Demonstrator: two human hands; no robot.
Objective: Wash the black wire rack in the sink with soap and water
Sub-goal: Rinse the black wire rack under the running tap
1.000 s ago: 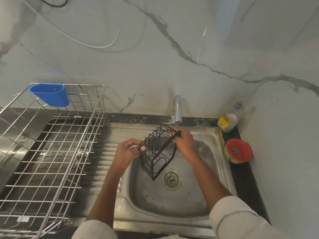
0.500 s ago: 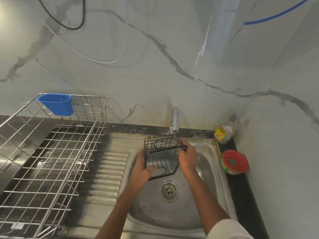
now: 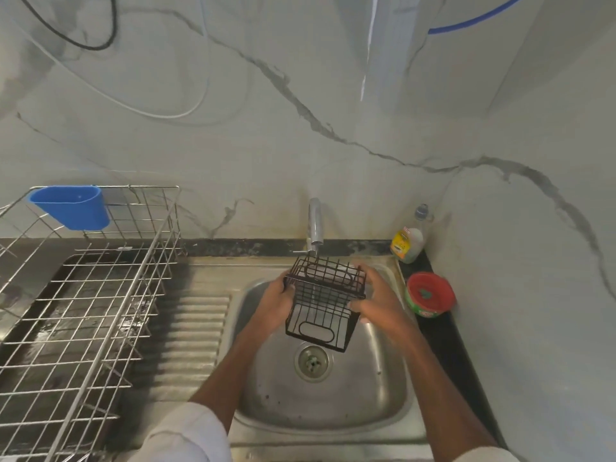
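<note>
The black wire rack (image 3: 321,306) is a small box-shaped basket held above the steel sink (image 3: 373,405), right under the tap (image 3: 315,225). A thin stream of water runs through it. My left hand (image 3: 278,303) grips its left side. My right hand (image 3: 376,303) grips its right side, thumb over the edge. The rack tilts with its open side turned toward me, over the drain (image 3: 312,361).
A soap bottle (image 3: 408,243) stands at the back right corner, with a red-lidded tub (image 3: 430,295) in front of it. A large steel dish rack (image 3: 83,311) with a blue cup (image 3: 71,206) fills the drainboard on the left. Marble walls close the back and right.
The rack has been turned from a tilted, one-sided hold to a two-handed hold under the tap. My right hand moved from its top bar to its right side.
</note>
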